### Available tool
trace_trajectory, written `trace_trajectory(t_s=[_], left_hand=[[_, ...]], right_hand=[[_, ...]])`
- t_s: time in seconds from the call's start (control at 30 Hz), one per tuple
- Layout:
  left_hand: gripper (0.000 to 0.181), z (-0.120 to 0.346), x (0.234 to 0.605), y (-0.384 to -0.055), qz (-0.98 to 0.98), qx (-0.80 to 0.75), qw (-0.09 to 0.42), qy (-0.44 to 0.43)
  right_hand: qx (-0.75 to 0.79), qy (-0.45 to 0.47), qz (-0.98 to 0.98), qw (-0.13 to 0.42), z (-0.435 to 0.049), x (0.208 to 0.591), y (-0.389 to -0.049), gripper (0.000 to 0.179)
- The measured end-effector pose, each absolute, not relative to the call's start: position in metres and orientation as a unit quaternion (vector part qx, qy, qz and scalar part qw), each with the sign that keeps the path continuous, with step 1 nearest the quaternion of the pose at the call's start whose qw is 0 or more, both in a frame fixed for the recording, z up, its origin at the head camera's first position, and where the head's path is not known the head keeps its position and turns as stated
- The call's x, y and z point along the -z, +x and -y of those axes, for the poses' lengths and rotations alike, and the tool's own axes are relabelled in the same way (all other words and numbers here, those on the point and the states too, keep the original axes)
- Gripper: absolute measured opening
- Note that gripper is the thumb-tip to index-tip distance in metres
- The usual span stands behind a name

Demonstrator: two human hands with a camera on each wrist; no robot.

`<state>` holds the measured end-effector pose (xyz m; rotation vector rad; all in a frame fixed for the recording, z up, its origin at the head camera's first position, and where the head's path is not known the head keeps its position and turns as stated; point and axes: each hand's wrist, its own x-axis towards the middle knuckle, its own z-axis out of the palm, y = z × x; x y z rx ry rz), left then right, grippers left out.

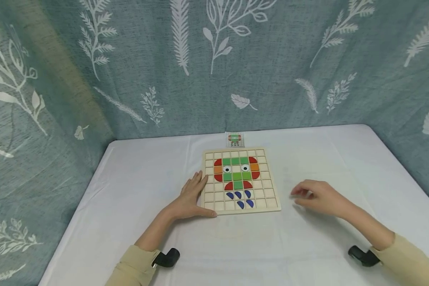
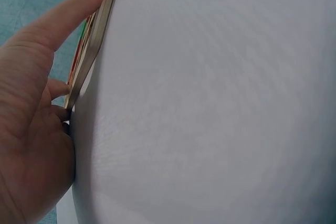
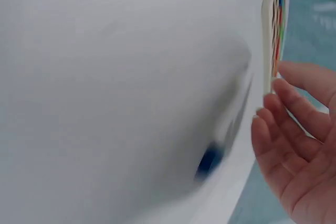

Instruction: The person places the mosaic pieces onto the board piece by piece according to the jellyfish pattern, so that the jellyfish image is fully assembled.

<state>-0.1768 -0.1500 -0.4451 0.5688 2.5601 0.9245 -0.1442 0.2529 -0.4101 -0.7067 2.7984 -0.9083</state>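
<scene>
A square wooden grid board (image 1: 269,194) lies on the table, with red, orange and green tiles and two eye tiles set in a face-like pattern. Below them sit several dark blue half-round tiles (image 1: 250,203). Spanning the board's near left corner, my left hand (image 1: 190,200) rests with straight fingers along the left side and its thumb at the front edge. My right hand (image 1: 319,197) hovers right of the board, fingers loosely bent and nothing visible between them. Beneath it, in the right wrist view, a small dark blue piece (image 3: 210,160) shows blurred; the head view hides it.
A small pattern card (image 1: 234,140) with a similar coloured figure lies just behind the board. White cloth (image 1: 136,190) covers the table. A green leaf-patterned curtain (image 1: 200,95) hangs behind and along the sides. Each wrist carries a black camera mount (image 1: 167,257).
</scene>
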Motion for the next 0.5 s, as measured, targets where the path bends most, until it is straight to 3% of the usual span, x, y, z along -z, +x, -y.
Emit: trace_trajectory(t_s=[0.3, 0.5], left_hand=[[0.123, 0.152, 0.446, -0.177, -0.903, -0.333, 0.170, 0.211], [0.122, 0.152, 0.448, -0.178, -0.903, -0.330, 0.169, 0.215]], right_hand=[[0.259, -0.173, -0.947, 0.082, -0.309, 0.411, -0.116, 0.023], [0.288, -0.219, -0.928, 0.087, -0.309, 0.416, -0.121, 0.018]])
